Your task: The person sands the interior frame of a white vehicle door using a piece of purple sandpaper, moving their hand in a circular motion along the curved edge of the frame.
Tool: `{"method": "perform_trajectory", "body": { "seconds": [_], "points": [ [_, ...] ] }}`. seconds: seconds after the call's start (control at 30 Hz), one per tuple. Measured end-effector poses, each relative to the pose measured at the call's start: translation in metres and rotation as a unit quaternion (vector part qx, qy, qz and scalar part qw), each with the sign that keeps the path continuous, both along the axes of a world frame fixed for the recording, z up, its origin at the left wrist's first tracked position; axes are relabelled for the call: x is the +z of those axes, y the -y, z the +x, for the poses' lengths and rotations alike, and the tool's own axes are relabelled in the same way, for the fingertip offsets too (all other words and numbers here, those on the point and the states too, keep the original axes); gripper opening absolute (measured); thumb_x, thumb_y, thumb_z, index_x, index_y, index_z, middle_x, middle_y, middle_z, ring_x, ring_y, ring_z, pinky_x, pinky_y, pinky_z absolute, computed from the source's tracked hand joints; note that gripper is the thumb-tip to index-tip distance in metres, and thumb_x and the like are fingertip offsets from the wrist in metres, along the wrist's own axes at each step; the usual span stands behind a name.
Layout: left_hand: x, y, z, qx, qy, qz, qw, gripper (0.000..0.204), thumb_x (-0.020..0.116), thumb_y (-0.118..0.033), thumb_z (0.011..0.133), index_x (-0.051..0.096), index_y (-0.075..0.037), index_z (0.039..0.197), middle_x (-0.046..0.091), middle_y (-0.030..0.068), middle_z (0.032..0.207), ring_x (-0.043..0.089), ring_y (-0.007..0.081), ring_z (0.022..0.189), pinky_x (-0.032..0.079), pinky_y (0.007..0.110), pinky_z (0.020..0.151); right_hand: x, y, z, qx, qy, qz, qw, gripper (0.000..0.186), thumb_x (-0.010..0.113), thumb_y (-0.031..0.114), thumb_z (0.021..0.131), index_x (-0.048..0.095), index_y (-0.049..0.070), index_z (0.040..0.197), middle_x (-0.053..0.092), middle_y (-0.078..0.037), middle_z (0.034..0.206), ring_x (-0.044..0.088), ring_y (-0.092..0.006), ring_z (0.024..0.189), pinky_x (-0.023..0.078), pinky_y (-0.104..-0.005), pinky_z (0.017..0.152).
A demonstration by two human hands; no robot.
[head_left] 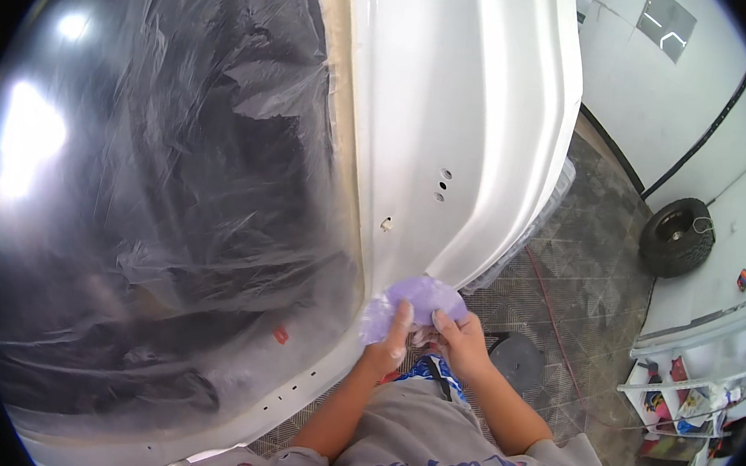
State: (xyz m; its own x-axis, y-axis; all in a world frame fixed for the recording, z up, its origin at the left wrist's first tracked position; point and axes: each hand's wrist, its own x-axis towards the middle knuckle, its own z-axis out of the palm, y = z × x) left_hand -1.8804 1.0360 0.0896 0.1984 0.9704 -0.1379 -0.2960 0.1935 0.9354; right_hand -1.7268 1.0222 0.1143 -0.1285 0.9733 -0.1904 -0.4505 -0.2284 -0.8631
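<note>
Both hands grip a purple sanding disc (425,296), bent and smeared with white dust. My left hand (388,341) holds its near left part, thumb on top. My right hand (463,341) pinches the near right edge, with the thumb pressed on the purple face. The fingers underneath are partly hidden. Just beyond the disc is the lower corner of a white vehicle body panel (440,98), which has several small holes; whether the disc touches it I cannot tell. Clear plastic film (196,149) covers the dark area to the left, edged with tan masking tape (339,90).
A black round stool-like thing (518,360) stands close by my right arm. A thin red hose (551,313) crosses the patterned floor (593,277). To the right are a tire (679,238) against the white wall and a cluttered shelf (685,389).
</note>
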Motion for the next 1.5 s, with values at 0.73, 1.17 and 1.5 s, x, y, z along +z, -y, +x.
{"method": "perform_trajectory", "body": {
  "seconds": [0.73, 1.17, 1.5],
  "points": [
    [0.098, -0.125, 0.073, 0.292, -0.354, 0.608, 0.648, 0.058, 0.056, -0.021, 0.087, 0.047, 0.014, 0.132, 0.038, 0.0423, 0.143, 0.045, 0.0600, 0.125, 0.027, 0.073, 0.104, 0.022, -0.137, 0.054, -0.471, 0.312, 0.390, 0.727, 0.037, 0.035, 0.017, 0.100, 0.043, -0.004, 0.128, 0.044, -0.015, 0.122, 0.048, -0.0215, 0.110, 0.039, -0.0392, 0.099],
    [0.129, -0.137, 0.068, 0.286, -0.419, 0.582, 0.636, 0.064, 0.056, -0.027, 0.088, 0.045, 0.018, 0.133, 0.036, 0.0406, 0.146, 0.044, 0.0567, 0.130, 0.031, 0.069, 0.103, 0.014, -0.141, 0.065, -0.486, 0.350, 0.380, 0.704, 0.035, 0.036, 0.018, 0.099, 0.045, -0.004, 0.125, 0.047, -0.014, 0.119, 0.050, -0.0197, 0.105, 0.043, -0.0365, 0.093],
    [0.190, -0.143, 0.059, 0.305, -0.402, 0.596, 0.625, 0.080, 0.067, -0.021, 0.084, 0.031, 0.015, 0.146, 0.017, 0.0406, 0.149, 0.031, 0.0566, 0.133, 0.026, 0.060, 0.111, 0.022, -0.137, 0.050, -0.490, 0.345, 0.389, 0.699, 0.034, 0.037, 0.013, 0.096, 0.046, -0.004, 0.124, 0.048, -0.014, 0.121, 0.050, -0.0204, 0.103, 0.043, -0.0374, 0.092]
  ]
}}
